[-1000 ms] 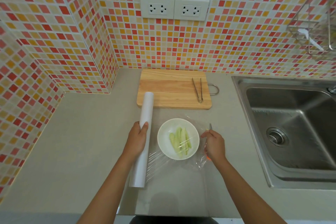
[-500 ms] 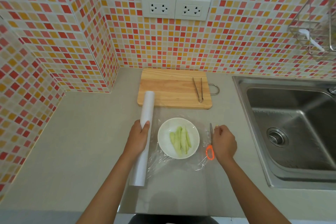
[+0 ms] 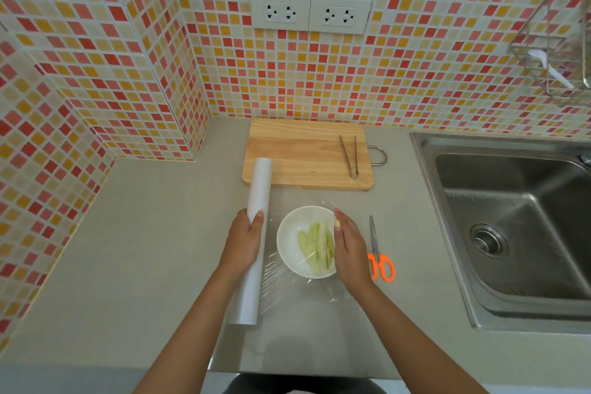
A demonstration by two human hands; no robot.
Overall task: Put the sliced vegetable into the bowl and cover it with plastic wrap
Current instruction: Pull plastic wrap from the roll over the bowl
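A white bowl (image 3: 289,243) holding several pale green vegetable slices (image 3: 315,246) sits on the grey counter in front of me. Clear plastic wrap (image 3: 275,285) is stretched from a white roll (image 3: 256,198) across the bowl. My left hand (image 3: 244,238) grips the roll just left of the bowl. With fingers straight, my right hand (image 3: 350,248) lies flat on the wrap over the bowl's right rim.
Orange-handled scissors (image 3: 379,253) lie on the counter right of the bowl. A wooden cutting board (image 3: 303,153) with metal tongs (image 3: 350,155) is behind the bowl. A steel sink (image 3: 511,227) fills the right side. Tiled walls stand behind and at left.
My right hand let go of the scissors, which now lie on the counter, and moved left onto the wrap at the bowl's right rim. The left hand stayed on the roll.
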